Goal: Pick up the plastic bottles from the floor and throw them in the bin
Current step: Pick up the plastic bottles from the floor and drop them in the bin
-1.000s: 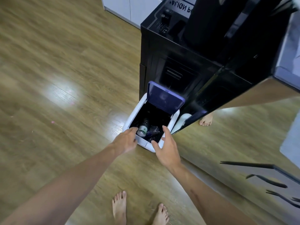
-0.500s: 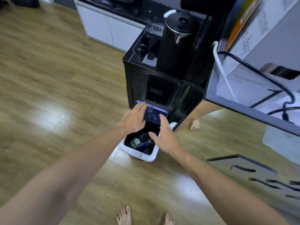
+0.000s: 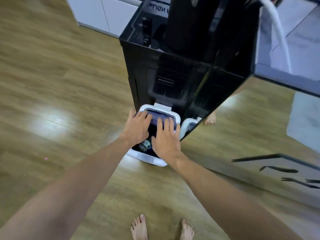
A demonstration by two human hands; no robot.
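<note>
In white bin (image 3: 146,157), clear bottle (image 3: 145,144)

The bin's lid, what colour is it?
Purple-blue, set in the bin's white rim; the lid shows best in the head view.

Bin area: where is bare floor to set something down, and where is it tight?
Bare wood floor left of the bin and between it and the bare feet. Crowded behind and right: black cabinet, both hands over the lid.
</note>
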